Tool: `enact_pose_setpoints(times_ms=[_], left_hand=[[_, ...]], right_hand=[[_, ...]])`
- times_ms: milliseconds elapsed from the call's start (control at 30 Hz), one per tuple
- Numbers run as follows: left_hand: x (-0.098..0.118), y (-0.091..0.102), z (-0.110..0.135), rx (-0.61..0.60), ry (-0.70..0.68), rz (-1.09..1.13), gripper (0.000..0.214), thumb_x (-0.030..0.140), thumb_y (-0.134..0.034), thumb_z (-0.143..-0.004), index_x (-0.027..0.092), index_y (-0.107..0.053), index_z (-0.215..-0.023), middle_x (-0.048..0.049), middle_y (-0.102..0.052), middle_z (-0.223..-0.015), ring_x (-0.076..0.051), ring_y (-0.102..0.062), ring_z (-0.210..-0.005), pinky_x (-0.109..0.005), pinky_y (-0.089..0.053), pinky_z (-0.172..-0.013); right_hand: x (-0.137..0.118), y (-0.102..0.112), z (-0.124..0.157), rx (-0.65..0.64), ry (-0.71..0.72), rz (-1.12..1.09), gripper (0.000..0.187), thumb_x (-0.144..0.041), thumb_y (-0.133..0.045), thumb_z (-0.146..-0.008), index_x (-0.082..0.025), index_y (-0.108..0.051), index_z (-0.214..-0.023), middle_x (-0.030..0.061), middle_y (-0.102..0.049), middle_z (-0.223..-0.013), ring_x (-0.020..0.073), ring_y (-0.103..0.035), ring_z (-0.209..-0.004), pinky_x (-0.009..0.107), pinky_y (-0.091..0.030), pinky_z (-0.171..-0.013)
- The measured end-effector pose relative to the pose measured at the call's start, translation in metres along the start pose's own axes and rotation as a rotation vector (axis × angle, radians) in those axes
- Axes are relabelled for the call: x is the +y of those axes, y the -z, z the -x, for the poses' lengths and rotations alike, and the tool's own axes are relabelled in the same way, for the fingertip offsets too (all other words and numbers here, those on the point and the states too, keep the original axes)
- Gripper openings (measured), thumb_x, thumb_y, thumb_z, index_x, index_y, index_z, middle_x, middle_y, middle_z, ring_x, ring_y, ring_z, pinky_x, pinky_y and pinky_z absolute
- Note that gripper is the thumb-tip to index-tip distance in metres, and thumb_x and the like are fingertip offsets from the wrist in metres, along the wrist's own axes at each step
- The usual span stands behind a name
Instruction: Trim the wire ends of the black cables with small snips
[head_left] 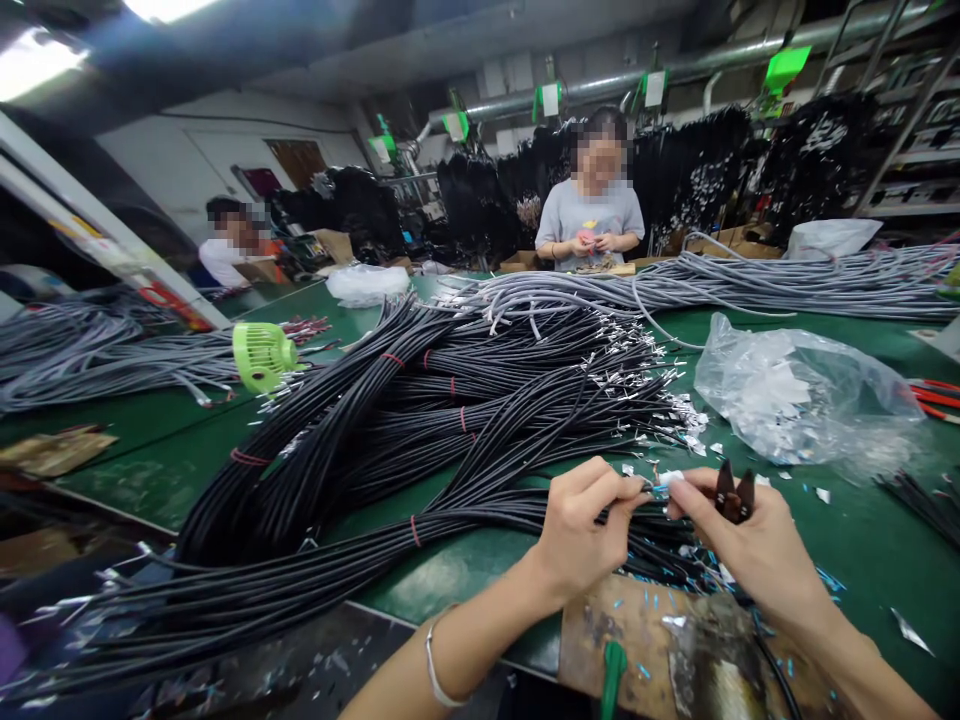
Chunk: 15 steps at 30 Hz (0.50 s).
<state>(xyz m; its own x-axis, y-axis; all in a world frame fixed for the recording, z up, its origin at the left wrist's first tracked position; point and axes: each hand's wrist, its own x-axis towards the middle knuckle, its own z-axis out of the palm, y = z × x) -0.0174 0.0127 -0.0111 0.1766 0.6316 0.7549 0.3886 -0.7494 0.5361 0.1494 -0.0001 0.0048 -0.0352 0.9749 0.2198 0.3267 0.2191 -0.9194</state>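
Note:
My left hand [581,530] pinches a black cable near its stripped end, fingers closed round it. My right hand [750,535] meets it fingertip to fingertip at the cable's small white tip [670,479]. The same hand also holds small dark cutters [733,492], whose jaws stick up between its fingers. Both hands hover over the near edge of the green table [862,540]. A large heap of black cables [420,420], tied in bundles with red bands, fans out to the left of my hands.
A clear plastic bag [802,390] of small parts lies at right. Grey cables [750,280] stretch across the back. A green fan [262,355] stands at left. A brown board [675,640] with blue snippets lies under my wrists. Two other people work behind the table.

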Motion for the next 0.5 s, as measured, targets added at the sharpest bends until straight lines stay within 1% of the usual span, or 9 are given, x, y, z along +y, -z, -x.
enact_pose_setpoints(times_ms=[67,133,233,300,400,467,500], left_hand=[[0.002,-0.002,0.002,0.036,0.002,-0.029,0.012,0.010,-0.058,-0.081,0.015,-0.061,-0.070,-0.0018,-0.057,-0.062,-0.011,-0.049,-0.054,-0.022,-0.041,-0.051],[0.003,-0.003,0.004,0.067,0.030,-0.052,0.009,0.012,-0.059,-0.081,0.015,-0.061,-0.073,-0.0015,-0.056,-0.062,-0.010,-0.047,-0.051,-0.022,-0.038,-0.047],[0.004,-0.004,0.005,0.076,0.069,-0.060,0.005,0.015,-0.061,-0.080,0.014,-0.062,-0.075,-0.0024,-0.058,-0.063,-0.010,-0.049,-0.050,-0.022,-0.038,-0.046],[0.003,-0.004,0.006,0.055,0.049,-0.067,0.007,0.015,-0.060,-0.080,0.013,-0.062,-0.074,-0.0026,-0.058,-0.063,-0.010,-0.050,-0.051,-0.022,-0.038,-0.047],[0.000,-0.006,0.006,-0.041,-0.051,-0.107,0.013,0.015,-0.055,-0.083,0.014,-0.063,-0.073,-0.0012,-0.055,-0.059,-0.010,-0.048,-0.050,-0.022,-0.037,-0.047],[-0.004,-0.007,0.006,-0.151,-0.102,-0.140,0.015,0.015,-0.054,-0.083,0.015,-0.064,-0.072,-0.0006,-0.055,-0.059,-0.010,-0.049,-0.051,-0.022,-0.037,-0.047],[-0.005,-0.008,0.005,-0.206,-0.126,-0.143,0.015,0.015,-0.054,-0.083,0.016,-0.064,-0.071,-0.0001,-0.056,-0.060,-0.010,-0.049,-0.051,-0.022,-0.036,-0.046]], right_hand=[[-0.002,-0.001,0.002,0.034,0.065,0.082,0.033,-0.044,-0.057,-0.082,-0.019,-0.062,-0.061,-0.0014,-0.055,-0.048,0.0112,-0.046,-0.041,0.023,-0.035,-0.039],[-0.003,-0.003,0.004,0.060,0.116,0.141,0.033,-0.041,-0.055,-0.084,-0.019,-0.062,-0.060,-0.0002,-0.059,-0.052,0.0123,-0.050,-0.045,0.024,-0.039,-0.042],[-0.003,-0.006,0.005,0.081,0.146,0.175,0.033,-0.039,-0.054,-0.085,-0.019,-0.060,-0.059,-0.0008,-0.058,-0.052,0.0120,-0.051,-0.046,0.023,-0.040,-0.044],[0.000,-0.005,0.003,0.091,0.139,0.175,0.033,-0.039,-0.054,-0.084,-0.019,-0.060,-0.059,-0.0010,-0.057,-0.051,0.0119,-0.051,-0.046,0.023,-0.040,-0.045],[0.007,0.002,-0.002,0.110,0.112,0.194,0.028,-0.041,-0.058,-0.079,-0.019,-0.064,-0.063,-0.0008,-0.059,-0.053,0.0129,-0.052,-0.047,0.023,-0.042,-0.045],[0.013,0.007,-0.006,0.035,0.107,0.235,0.028,-0.044,-0.063,-0.072,-0.020,-0.064,-0.059,-0.0008,-0.061,-0.054,0.0135,-0.054,-0.047,0.023,-0.042,-0.044],[0.015,0.009,-0.008,0.034,0.111,0.263,0.029,-0.046,-0.065,-0.068,-0.020,-0.064,-0.057,-0.0012,-0.060,-0.052,0.0136,-0.053,-0.046,0.023,-0.042,-0.042]])
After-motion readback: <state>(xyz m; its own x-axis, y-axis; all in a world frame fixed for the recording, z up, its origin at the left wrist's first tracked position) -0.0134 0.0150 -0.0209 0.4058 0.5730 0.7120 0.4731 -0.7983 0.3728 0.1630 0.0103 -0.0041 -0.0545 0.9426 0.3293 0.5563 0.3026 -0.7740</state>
